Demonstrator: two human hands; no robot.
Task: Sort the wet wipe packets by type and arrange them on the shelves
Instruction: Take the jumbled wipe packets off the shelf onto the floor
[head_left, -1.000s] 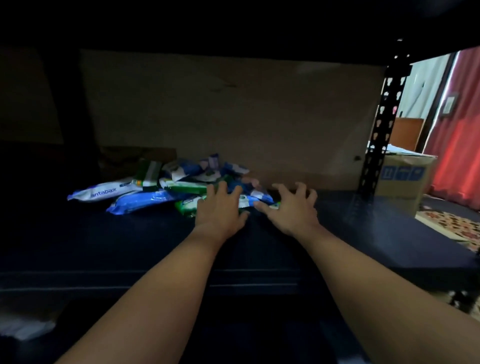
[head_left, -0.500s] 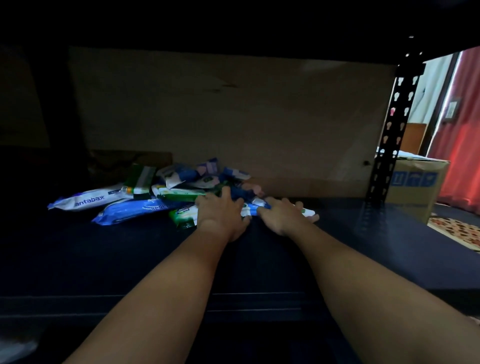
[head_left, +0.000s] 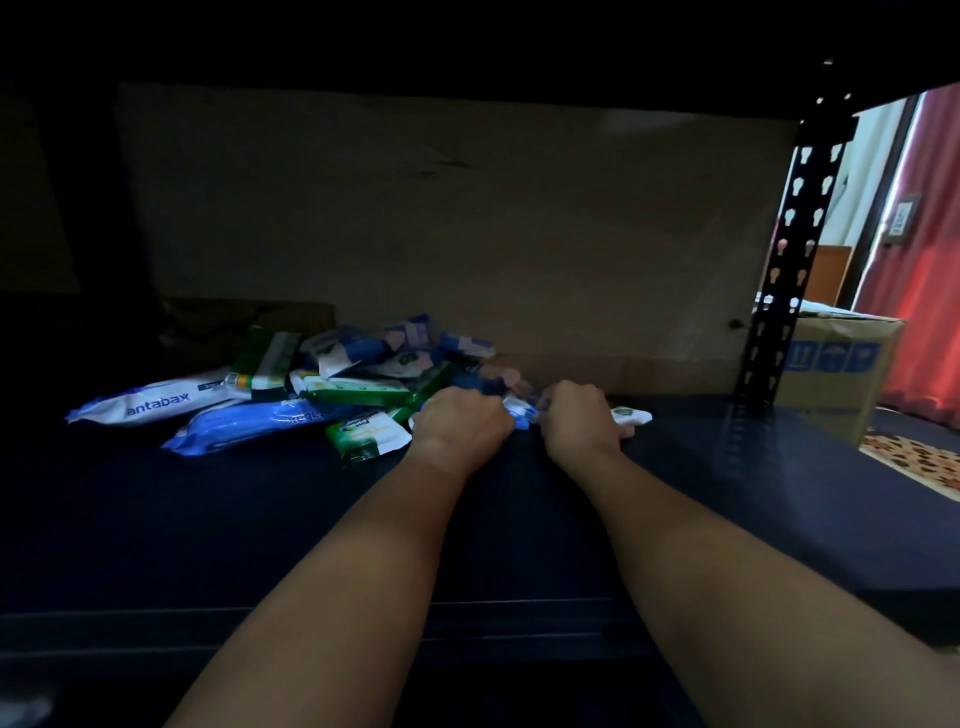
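We are clenching our left hand (head_left: 464, 422) and right hand (head_left: 581, 415) on small packets (head_left: 522, 410) at the pile's (head_left: 311, 384) edge, probably pulling one type clear along the shelf (head_left: 260, 519).

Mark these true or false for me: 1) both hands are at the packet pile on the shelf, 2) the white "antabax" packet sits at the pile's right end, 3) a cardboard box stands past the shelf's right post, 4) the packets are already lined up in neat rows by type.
1) True. The left hand and right hand both have curled fingers gripping packets at the near right edge of the packet pile.
2) False. The white antabax packet lies at the pile's left end.
3) True. A cardboard box stands beyond the shelf post.
4) False. Blue, green and white packets lie jumbled and overlapping on the shelf.
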